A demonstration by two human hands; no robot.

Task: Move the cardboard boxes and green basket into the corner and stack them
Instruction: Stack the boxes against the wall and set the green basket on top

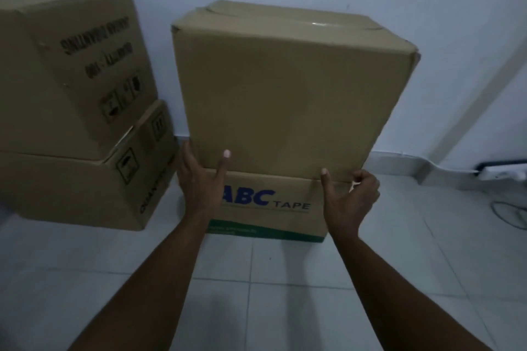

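head view looks forward and down from close above the plain box (285, 99); wall behind

Both bare forearms (159, 273) reach forward toward the bottom edge of the plain upper box (285, 88). The left hand (199, 179) sits at that box's lower left corner, with fingers straight up its left side and thumb laid on its front face. The right hand (352, 196) is at the lower right corner, thumb raised to the bottom edge and fingers curled; whether they touch the box cannot be told.
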